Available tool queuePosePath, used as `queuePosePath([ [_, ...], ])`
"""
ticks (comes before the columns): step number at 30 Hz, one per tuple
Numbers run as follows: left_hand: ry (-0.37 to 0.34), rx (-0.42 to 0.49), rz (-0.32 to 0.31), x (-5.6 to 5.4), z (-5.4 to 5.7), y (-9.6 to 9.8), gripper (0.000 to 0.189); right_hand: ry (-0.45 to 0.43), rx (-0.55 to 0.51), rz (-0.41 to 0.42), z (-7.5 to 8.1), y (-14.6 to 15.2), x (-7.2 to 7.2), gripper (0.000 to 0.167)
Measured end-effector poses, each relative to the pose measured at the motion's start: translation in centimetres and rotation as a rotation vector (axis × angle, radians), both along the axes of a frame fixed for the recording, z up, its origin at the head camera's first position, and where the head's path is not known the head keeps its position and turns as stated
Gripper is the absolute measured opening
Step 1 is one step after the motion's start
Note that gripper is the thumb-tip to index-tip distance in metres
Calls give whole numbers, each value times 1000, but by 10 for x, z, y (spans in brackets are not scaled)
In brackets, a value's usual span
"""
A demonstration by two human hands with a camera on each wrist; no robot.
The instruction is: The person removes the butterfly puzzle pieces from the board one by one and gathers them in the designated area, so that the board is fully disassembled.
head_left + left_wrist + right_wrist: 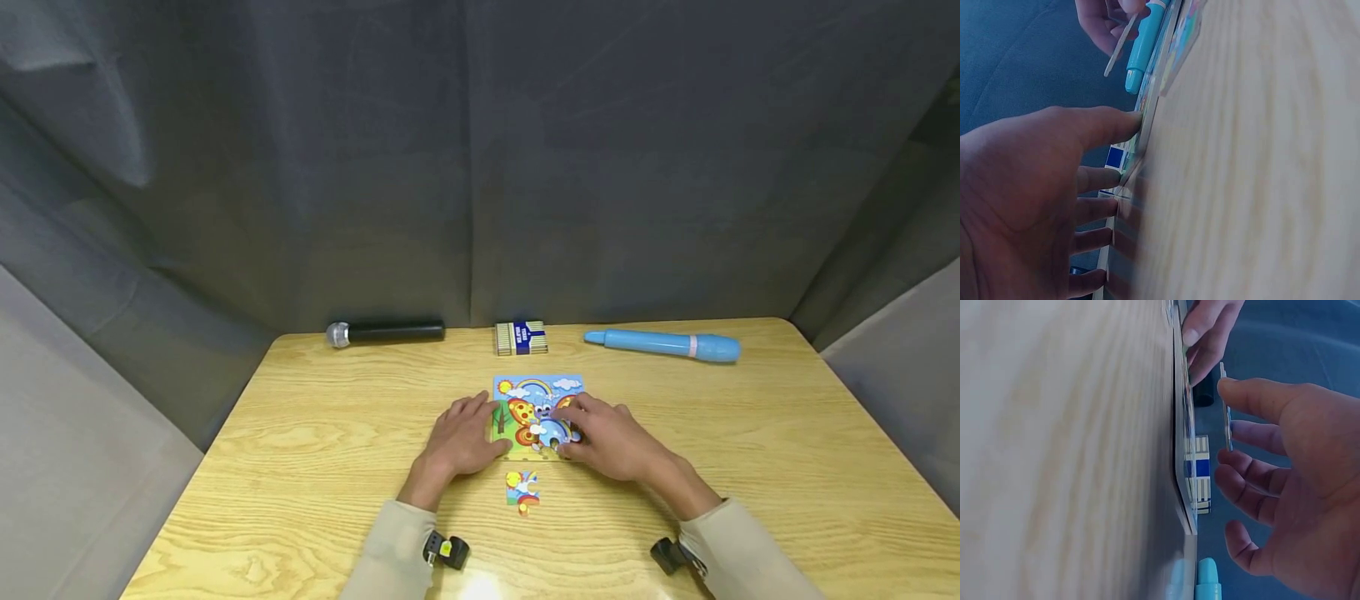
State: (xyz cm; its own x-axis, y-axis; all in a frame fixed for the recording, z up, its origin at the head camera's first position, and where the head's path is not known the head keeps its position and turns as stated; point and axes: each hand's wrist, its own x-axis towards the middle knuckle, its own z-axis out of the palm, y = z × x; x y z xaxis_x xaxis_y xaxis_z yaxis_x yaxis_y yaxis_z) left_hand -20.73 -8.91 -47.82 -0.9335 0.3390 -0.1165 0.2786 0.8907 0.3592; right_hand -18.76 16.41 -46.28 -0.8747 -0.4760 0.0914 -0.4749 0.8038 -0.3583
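Note:
A colorful jigsaw puzzle board (522, 411) with a butterfly picture lies flat on the table. My left hand (468, 436) rests at its left side, fingers extended, with the thumb touching the edge in the left wrist view. My right hand (617, 440) pinches a puzzle piece (556, 432) between thumb and fingers above the board's right part. Seen edge-on in the right wrist view, that puzzle piece (1227, 422) is clear of the board (1180, 434). Loose puzzle pieces (513, 481) lie in front of the board, close together or overlapping.
Along the back of the wooden table (315, 442) lie a black microphone (397, 332), a small striped pack with a blue label (521, 338) and a light-blue tapered stick (652, 342). Dark cloth (375, 167) hangs behind the table.

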Motion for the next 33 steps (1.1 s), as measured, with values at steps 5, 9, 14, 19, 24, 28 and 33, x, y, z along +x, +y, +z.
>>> queuePosePath([
  [5,-1,-4,-2,0,-1,0,68,32,1,24,1,0,10,48],
  [9,1,-3,-3,1,0,0,68,30,6,32,0,1,17,46],
  [14,-5,5,3,2,1,0,68,17,22,52,-2,3,25,43],
  [19,-10,8,4,3,1,-1,68,13,63,93,-1,3,31,40],
  [24,-8,9,2,3,1,-1,68,-26,90,112,0,0,36,36],
  [28,-10,6,3,3,1,-1,68,-42,113,123,1,0,38,35],
  [33,-7,14,2,3,2,0,68,-58,110,135,1,1,39,35],
])
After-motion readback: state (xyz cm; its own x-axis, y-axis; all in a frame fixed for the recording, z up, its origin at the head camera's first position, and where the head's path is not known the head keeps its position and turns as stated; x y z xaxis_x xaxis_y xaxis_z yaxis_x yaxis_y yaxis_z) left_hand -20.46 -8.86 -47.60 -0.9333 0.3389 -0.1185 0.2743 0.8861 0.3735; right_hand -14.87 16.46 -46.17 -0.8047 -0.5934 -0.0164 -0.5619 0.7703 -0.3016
